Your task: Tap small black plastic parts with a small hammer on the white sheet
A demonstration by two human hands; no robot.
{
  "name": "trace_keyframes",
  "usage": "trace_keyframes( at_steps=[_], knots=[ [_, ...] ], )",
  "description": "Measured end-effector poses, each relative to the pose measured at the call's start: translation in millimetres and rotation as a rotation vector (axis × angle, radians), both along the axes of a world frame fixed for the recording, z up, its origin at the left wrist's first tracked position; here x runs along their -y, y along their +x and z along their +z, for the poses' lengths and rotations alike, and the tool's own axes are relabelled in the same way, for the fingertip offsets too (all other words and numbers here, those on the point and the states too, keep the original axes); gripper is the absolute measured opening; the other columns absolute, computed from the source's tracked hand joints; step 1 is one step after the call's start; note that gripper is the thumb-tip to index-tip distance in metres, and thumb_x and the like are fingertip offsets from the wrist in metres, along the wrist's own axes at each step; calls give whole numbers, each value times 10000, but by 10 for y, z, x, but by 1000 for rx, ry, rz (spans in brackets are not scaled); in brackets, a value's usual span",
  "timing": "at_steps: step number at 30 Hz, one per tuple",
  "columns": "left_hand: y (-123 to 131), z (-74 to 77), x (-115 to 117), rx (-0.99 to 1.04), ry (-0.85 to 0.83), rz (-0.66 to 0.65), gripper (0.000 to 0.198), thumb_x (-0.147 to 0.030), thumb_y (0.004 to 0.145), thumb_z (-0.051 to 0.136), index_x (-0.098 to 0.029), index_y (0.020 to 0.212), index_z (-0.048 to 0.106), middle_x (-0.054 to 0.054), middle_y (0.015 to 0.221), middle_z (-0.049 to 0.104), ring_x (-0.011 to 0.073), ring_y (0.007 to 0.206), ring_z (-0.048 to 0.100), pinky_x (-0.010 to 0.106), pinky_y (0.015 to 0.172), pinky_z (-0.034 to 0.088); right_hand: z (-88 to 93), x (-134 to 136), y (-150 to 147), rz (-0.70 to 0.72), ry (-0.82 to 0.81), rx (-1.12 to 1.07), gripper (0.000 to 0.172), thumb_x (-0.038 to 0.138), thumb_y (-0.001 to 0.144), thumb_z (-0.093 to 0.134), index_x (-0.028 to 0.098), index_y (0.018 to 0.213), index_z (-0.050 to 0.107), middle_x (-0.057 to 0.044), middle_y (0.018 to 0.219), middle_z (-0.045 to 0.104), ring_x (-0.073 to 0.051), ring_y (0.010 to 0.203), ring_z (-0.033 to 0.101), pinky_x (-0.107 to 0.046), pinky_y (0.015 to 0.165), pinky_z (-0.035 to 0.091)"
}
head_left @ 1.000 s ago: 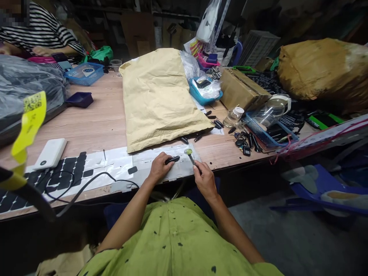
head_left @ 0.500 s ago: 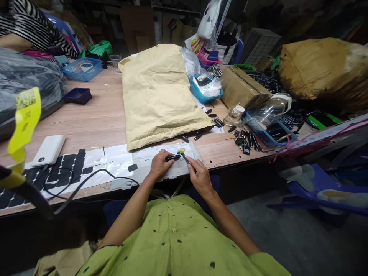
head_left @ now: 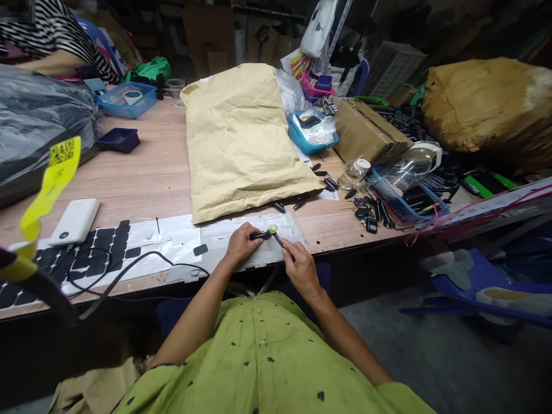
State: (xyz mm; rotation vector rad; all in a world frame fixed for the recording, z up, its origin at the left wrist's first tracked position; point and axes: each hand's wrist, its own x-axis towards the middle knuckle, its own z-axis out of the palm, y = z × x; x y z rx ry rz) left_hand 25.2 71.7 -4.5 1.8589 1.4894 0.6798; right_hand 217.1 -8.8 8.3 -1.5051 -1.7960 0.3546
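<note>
Grasping a small black piece point(head_left: 259, 235) in the left grip point(head_left: 242, 244), over the pale sheet point(head_left: 269, 253) at the near edge of the surface point(head_left: 146, 164). Grasping a dark-handled tool point(head_left: 279, 241) in the right grip point(head_left: 302, 265), with its yellow-green round head point(head_left: 272, 229) right at the black piece's tip; cannot tell whether touching. Facing a large tan package point(head_left: 245, 144) just beyond, with loose black pieces point(head_left: 331, 184) by its right corner.

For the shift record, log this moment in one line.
left hand: holds black piece | right hand: holds tool, green head at piece's end | contact: unclear | beyond: envelope
</note>
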Motion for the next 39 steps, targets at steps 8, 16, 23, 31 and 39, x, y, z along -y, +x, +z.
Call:
trace_keyframes(
  at_steps=[8,16,23,31,39],
  knots=[
    [6,-6,14,7,22,-3,186,-167,775,682,-240,910,787,3,853,638,172,843,628,286,792,507,-22,17,-103,74,-25,6,387,213,982,454,244,1258,724,-62,958,728,-176,891,692,-273,825,562],
    [-9,-15,20,6,22,9,191,-181,764,714,-238,930,789,10,890,657,186,869,640,297,803,510,-94,-175,134,-176,17,211,383,206,964,477,273,1236,739,-65,947,684,-195,862,628,-281,757,491],
    [-61,-30,68,0,37,-46,186,-303,828,673,-244,965,784,14,891,666,178,815,619,299,768,499,-306,-287,269,-254,45,371,386,147,910,525,283,1185,760,-65,857,600,-213,821,509,-313,745,405],
    [-120,0,28,26,54,-119,202,-348,885,607,-226,913,765,30,858,654,205,872,619,326,845,497,-278,-284,180,-255,25,399,397,145,907,536,281,1214,746,-64,879,586,-217,830,492,-320,746,378],
    [-220,132,796,191,-71,-382,315,-464,924,560,-225,976,759,50,856,709,197,785,640,312,755,497,-242,-258,144,-257,41,459,409,132,906,517,269,1221,739,-69,869,589,-223,833,489,-326,723,349]
  ],
)
